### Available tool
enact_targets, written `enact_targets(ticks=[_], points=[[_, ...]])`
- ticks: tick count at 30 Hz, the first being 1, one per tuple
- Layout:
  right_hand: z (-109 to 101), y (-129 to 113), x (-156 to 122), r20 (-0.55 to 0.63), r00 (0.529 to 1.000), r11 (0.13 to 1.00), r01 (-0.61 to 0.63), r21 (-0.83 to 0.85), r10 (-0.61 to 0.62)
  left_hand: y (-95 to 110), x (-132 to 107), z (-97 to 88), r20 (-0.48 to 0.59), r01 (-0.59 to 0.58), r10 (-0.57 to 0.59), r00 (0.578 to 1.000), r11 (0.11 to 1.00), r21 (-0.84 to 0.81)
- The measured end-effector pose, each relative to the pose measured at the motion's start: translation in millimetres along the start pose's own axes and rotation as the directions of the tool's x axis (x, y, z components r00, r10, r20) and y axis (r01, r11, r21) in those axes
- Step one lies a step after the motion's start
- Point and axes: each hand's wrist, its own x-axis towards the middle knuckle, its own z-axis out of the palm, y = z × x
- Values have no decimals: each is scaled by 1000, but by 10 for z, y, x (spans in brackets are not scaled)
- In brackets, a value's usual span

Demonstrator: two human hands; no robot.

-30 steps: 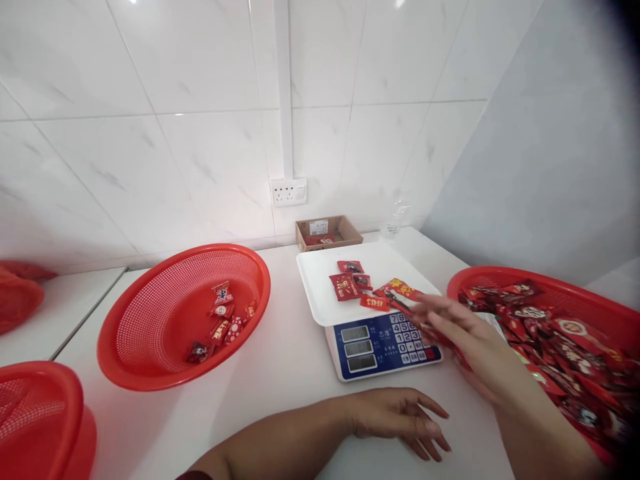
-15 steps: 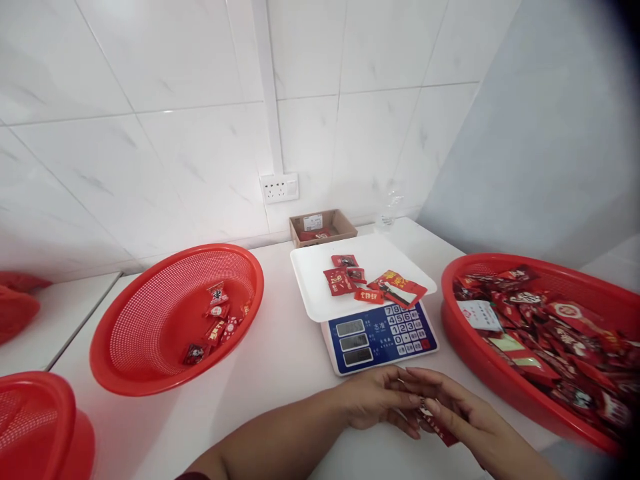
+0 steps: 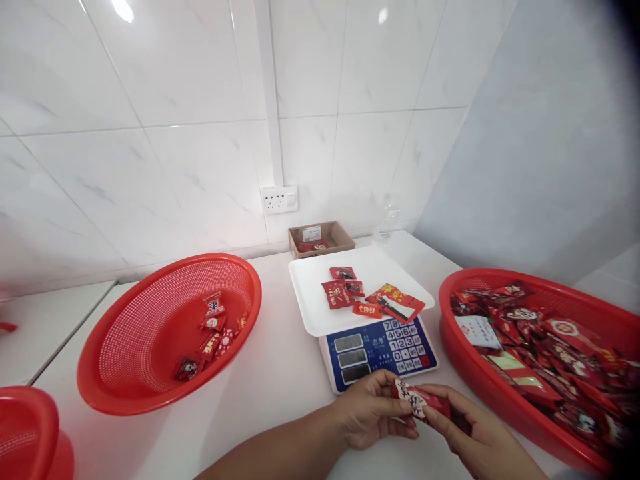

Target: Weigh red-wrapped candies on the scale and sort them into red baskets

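Observation:
Between my two hands is a small red snack packet [image 3: 423, 401] with white lettering, in front of the scale. My left hand [image 3: 367, 412] pinches its left end, and my right hand [image 3: 463, 427] grips the other end. Just beyond them stands a blue-and-white digital scale [image 3: 367, 363]. On its white tray [image 3: 313, 303] lie several red packets, among them a dotted packet [image 3: 337, 295], an orange-red one [image 3: 367, 310] and a larger red-and-yellow packet [image 3: 397, 303]. To the right, a red basket [image 3: 480, 380] is heaped with similar packets [image 3: 565, 347].
A red mesh basket [image 3: 130, 333] on the left holds several packets [image 3: 213, 337]. Another red basket [image 3: 30, 433] is at the lower left. Behind the scale are a cardboard box [image 3: 323, 239] and a clear plastic object [image 3: 387, 221] against the tiled wall [image 3: 200, 173].
The packet has been turned up between my hands, so its lettered face shows more. My right hand has shifted slightly left. The view has tilted up a little.

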Motion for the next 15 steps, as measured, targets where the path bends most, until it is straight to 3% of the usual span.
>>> enact_targets(ticks=[3, 8, 13, 15], points=[[-27, -164, 38, -101, 990, 994, 98, -43, -102, 5, -4, 8, 9, 10, -10, 1000, 1000, 17], [-119, -583, 286, -309, 918, 968, 224, -110, -248, -18, -1, -28, 55, 57, -62, 997, 994, 95], [-168, -959, 718, -402, 830, 915, 288, -284, -386, -90, 104, -184, 134, 74, -91, 987, 989, 126], [-163, -1059, 875, -393, 815, 889, 295, -351, -426, -120, 170, -252, 136, 65, -86, 987, 986, 156]])
